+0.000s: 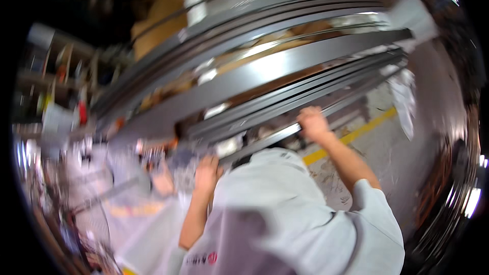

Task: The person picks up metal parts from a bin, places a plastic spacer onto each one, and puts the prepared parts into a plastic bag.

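A long, narrow silvery metal bar (267, 140) runs along the near side of a rack, close in front of my body. My right hand (311, 122) is closed over it, fingers curled round the far edge. Further left, my left hand (207, 172) grips the same bar near its left part, fingers bent and partly blurred. Just beyond the bar lie dark grey grooved metal profiles (300, 89). A wide, flat grey metal length (270, 69) with a bright reflection lies behind them.
More long dark profiles (224, 25) lie at the back. White plastic wrapping (403, 102) hangs at the right ends. A yellow line (359, 133) marks the floor. Shelving (66, 66) with small items stands far left. A blurred forearm, seemingly another person's (163, 178), is at left.
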